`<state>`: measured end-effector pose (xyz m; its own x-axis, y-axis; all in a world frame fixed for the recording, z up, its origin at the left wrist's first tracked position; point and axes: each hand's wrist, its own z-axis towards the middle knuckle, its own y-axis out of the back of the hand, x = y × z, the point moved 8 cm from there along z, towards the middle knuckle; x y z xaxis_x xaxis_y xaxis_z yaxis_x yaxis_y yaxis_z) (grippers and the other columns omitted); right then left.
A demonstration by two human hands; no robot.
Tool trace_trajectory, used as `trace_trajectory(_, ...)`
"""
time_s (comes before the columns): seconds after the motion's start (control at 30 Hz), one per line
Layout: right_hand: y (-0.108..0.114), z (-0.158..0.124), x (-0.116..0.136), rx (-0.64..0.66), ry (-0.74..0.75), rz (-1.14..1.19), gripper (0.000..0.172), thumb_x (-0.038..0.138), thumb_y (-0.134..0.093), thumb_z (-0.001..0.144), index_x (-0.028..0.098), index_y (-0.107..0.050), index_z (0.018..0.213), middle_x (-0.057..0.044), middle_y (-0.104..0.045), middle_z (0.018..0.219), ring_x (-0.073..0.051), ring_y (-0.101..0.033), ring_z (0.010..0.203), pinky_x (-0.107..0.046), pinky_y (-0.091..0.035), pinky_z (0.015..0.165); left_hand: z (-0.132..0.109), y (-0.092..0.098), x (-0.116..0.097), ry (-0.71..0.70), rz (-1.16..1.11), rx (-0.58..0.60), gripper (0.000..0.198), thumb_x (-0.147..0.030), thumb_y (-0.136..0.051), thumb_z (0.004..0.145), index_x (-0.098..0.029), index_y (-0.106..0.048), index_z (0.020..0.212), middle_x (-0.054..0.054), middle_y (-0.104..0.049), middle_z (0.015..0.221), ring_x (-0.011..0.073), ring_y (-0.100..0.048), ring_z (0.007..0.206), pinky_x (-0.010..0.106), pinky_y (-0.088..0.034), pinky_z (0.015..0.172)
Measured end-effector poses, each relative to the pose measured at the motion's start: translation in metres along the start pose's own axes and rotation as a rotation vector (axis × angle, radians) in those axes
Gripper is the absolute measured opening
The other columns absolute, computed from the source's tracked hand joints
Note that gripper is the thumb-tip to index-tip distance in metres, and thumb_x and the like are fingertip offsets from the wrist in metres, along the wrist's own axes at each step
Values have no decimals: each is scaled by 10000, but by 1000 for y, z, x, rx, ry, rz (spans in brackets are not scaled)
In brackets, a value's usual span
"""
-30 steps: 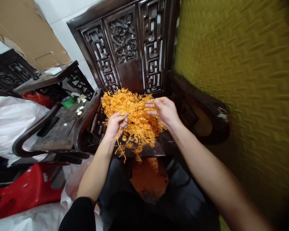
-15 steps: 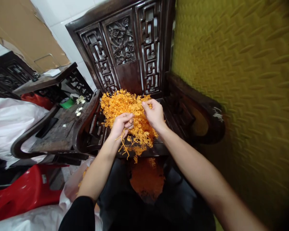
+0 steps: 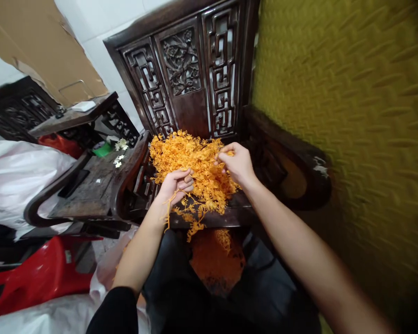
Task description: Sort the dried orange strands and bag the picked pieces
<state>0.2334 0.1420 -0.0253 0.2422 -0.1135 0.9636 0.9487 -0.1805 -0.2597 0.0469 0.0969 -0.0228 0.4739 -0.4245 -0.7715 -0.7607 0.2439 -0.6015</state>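
A heap of orange, branching plastic-like sprigs [image 3: 191, 157] lies on the seat of a dark carved wooden chair [image 3: 191, 111]. My left hand [image 3: 177, 185] is closed at the front left of the heap, with orange stems pinched in it and hanging below the palm. At the heap's right side is my right hand [image 3: 235, 162], its fingers pinched together over the sprigs. What those fingertips hold, if anything, is too small to make out. Some sprigs droop over the front edge of the seat.
Left of the chair stands a second wooden chair [image 3: 87, 206] with a green roll [image 3: 102, 149] and small pale flower pieces [image 3: 121, 144]. White sacks [image 3: 28, 176] and a red plastic stool [image 3: 48, 273] are further left. A yellow textured surface [image 3: 344, 93] rises at the right.
My right hand has moved right, away from my left hand. The stems hanging from my left hand have swung left. The whole view has shifted slightly.
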Motion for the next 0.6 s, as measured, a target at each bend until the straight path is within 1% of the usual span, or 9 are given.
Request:
trace_trajectory(0.07,-19,-11,-4,124,-93,99,272,257,-751,714,214,-615,946,36,-596,631,-116,-550,470,-184,-306,330,1,2,0,-4,-30,-12,110,-148,-648,834,-44,-667,808,-46,-434,543,0,-289,394,154,-226,412)
trace_trajectory(0.13,-34,-19,-8,228,-178,197,315,409,-765,771,211,-643,984,60,-513,584,-71,-427,414,-175,-233,331,1,3,1,2,-25,-17,118,-156,-647,845,-44,-669,813,-45,-438,548,0,-289,396,155,-229,412)
trace_trajectory(0.2,-47,-27,-11,316,-240,243,394,544,-765,775,201,-640,924,74,-452,555,-45,-335,388,-174,-164,339,1,3,5,14,8,-17,119,-160,-653,846,-45,-672,821,-39,-453,554,3,-300,397,154,-226,410)
trace_trajectory(0.27,-55,-30,-12,328,-228,248,438,578,-801,731,200,-604,831,90,-406,508,-38,-288,368,-180,-136,341,1,1,8,20,39,-12,114,-155,-663,838,-47,-669,805,-43,-444,541,4,-291,391,153,-213,407)
trace_trajectory(0.3,-55,-30,-12,285,-193,246,445,563,-828,704,205,-575,782,101,-380,476,-37,-270,356,-184,-139,337,2,-2,8,15,45,-5,111,-151,-667,834,-49,-666,793,-48,-429,530,2,-279,387,153,-206,408)
trace_trajectory(0.37,-50,-25,-11,129,-94,254,442,504,-856,685,216,-523,721,117,-336,427,-39,-255,342,-188,-160,330,4,-9,9,0,36,18,110,-143,-669,832,-51,-661,773,-59,-397,513,-1,-254,385,151,-197,412)
trace_trajectory(0.43,-46,-18,-12,-3,-39,294,389,430,-837,726,219,-510,721,120,-334,421,-41,-271,340,-181,-178,327,6,-17,10,1,10,41,106,-136,-663,833,-50,-662,771,-63,-383,509,-2,-244,387,150,-193,417)
trace_trajectory(0.5,-37,-6,-17,-113,-68,367,281,347,-771,804,214,-527,759,121,-344,445,-38,-291,346,-164,-190,325,6,-24,12,17,1,52,107,-130,-658,826,-50,-660,754,-64,-367,498,-1,-238,383,151,-187,415)
trace_trajectory(0.6,-1,17,-25,-326,-197,460,183,231,-635,897,211,-491,788,135,-312,459,-22,-276,331,-128,-194,317,0,-30,17,41,33,89,95,-123,-651,798,-51,-660,737,-68,-338,475,4,-223,369,155,-198,412)
